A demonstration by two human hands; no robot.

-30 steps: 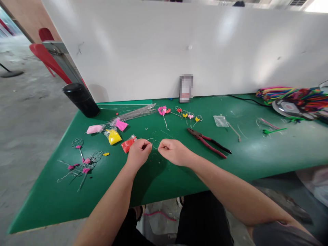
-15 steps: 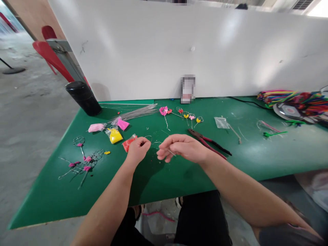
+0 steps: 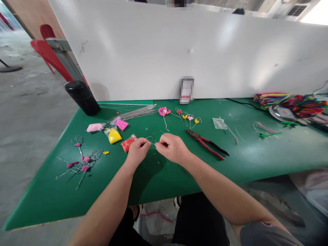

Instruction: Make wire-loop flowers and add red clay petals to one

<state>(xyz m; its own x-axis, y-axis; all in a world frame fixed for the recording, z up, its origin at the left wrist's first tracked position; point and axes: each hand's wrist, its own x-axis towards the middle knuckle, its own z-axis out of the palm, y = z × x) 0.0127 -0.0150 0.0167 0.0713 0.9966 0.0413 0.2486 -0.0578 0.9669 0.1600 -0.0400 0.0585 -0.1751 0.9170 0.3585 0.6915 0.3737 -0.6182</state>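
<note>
My left hand (image 3: 139, 149) pinches a thin metal wire (image 3: 149, 137), which curves into a small loop above the fingertips. Close on its right, my right hand (image 3: 171, 146) is closed with thumb and forefinger on the wire's other part. Both hands hover over the green table (image 3: 164, 186). A packet of red clay (image 3: 128, 144) lies just behind my left hand, partly covered by it. To the right of my right hand rest pliers (image 3: 205, 141) with red-and-black handles. Beyond the hands stand out a pink wire flower (image 3: 163, 111) and several small wire loops with coloured clay (image 3: 190, 117).
Yellow (image 3: 113, 135) and pink clay packets (image 3: 95, 127) lie at left, near a bundle of straight wires (image 3: 135, 113). Wire shapes with pink clay (image 3: 85, 164) lie front left. A black cylinder (image 3: 82, 98), a phone (image 3: 186, 90) and colourful pipe cleaners (image 3: 304, 104) line the back.
My right hand has moved left toward my left hand, and its loosely spread fingers have closed on the wire. My left hand keeps its pinch. The view has shifted slightly.
</note>
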